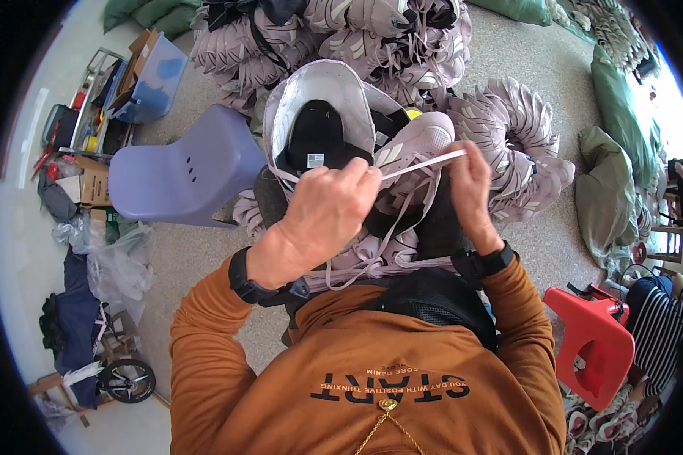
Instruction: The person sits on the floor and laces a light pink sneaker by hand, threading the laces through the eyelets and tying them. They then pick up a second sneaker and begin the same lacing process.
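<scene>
A pale pink shoelace [425,164] runs taut between my two hands. My left hand [328,206] is closed on one end, and its fingertips are pinched together. My right hand [474,186] pinches the other end, a little higher. Just behind the lace is a pale pink sneaker [417,142] with its toe pointing away from me. Loose lace loops hang from its front down toward my lap. On my lap lies a bundle of pink laces [387,267]. Beyond my left hand stands a white-lined bag [279,125] with black insoles [319,130] in it.
A purple plastic chair [182,171] stands at left, near a blue bin [155,80]. Stacked pink shoe parts are heaped ahead [357,38], with a curved stack [520,121] at right. A red stool [596,341] and a person in a striped top [660,326] are at far right.
</scene>
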Action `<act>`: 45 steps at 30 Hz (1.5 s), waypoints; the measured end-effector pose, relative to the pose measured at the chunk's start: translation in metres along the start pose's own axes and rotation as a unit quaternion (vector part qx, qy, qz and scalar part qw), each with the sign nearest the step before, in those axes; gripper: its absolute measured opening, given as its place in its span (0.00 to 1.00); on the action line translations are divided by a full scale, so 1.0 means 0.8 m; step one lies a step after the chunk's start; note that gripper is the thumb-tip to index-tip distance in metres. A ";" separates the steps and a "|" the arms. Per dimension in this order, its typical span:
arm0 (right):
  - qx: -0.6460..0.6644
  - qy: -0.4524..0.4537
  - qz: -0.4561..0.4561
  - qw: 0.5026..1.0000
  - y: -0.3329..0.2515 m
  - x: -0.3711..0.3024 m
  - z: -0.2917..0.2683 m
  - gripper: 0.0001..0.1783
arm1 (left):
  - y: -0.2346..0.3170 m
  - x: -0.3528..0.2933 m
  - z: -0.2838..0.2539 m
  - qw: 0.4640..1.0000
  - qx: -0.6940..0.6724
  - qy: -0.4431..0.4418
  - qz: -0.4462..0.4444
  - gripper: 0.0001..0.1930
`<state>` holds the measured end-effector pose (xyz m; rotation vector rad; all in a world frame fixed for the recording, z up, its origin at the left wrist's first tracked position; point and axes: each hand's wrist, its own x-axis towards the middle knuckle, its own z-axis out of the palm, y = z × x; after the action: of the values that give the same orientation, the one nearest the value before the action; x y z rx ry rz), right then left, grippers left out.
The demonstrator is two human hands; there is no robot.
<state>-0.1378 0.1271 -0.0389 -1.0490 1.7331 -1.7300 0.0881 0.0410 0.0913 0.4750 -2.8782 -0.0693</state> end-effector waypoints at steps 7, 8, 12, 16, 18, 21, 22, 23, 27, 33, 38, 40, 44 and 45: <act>0.330 0.119 0.236 0.906 0.026 0.017 -0.082 0.16 | 0.003 -0.005 0.052 0.990 -0.128 -0.004 -0.062 0.07; 0.339 0.122 0.234 0.903 0.036 0.018 -0.102 0.15 | 0.002 0.000 0.062 0.988 -0.141 0.003 -0.062 0.06; 0.373 0.128 0.227 0.891 0.046 0.007 -0.168 0.13 | -0.004 0.025 0.085 0.976 -0.206 0.015 -0.072 0.07; 0.388 0.141 0.224 0.883 0.059 -0.013 -0.188 0.13 | -0.012 0.043 0.085 0.975 -0.208 0.014 -0.073 0.08; 0.403 0.143 0.228 0.875 0.070 -0.016 -0.196 0.14 | -0.019 0.046 0.078 0.978 -0.195 0.011 -0.071 0.08; 0.422 0.143 0.222 0.867 0.079 -0.020 -0.203 0.15 | -0.034 0.040 0.063 0.988 -0.152 0.014 -0.021 0.09; 0.423 0.144 0.217 0.868 0.084 -0.020 -0.212 0.16 | -0.035 0.041 0.058 0.990 -0.139 0.009 -0.013 0.08; 0.424 0.144 0.212 0.868 0.088 -0.020 -0.220 0.17 | -0.035 0.041 0.058 0.989 -0.146 0.014 -0.014 0.08; 0.420 0.179 0.200 0.867 0.108 -0.023 -0.253 0.19 | -0.035 0.053 0.078 0.979 -0.198 0.055 -0.007 0.08; -0.094 0.194 0.087 0.973 0.100 -0.042 -0.228 0.16 | -0.016 0.079 0.103 0.970 -0.229 0.006 -0.084 0.06; -0.015 -0.016 0.061 0.998 -0.028 -0.040 -0.112 0.12 | -0.021 0.085 0.108 0.968 -0.228 0.074 -0.077 0.05; 0.120 -0.135 0.127 0.975 -0.066 -0.050 -0.054 0.13 | -0.030 0.089 0.127 0.960 -0.197 0.197 0.011 0.06; 0.214 -0.143 0.239 0.936 -0.056 -0.061 0.023 0.21 | -0.033 0.092 0.119 0.950 -0.293 0.069 -0.079 0.06; 0.225 -0.129 0.246 0.934 -0.052 -0.055 0.032 0.22 | -0.034 0.095 0.112 0.943 -0.315 0.037 -0.102 0.07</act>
<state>-0.0839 0.1495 -0.0089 -0.5446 1.2152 -1.4814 0.0064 -0.0080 0.0176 0.6134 -2.5189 -0.9451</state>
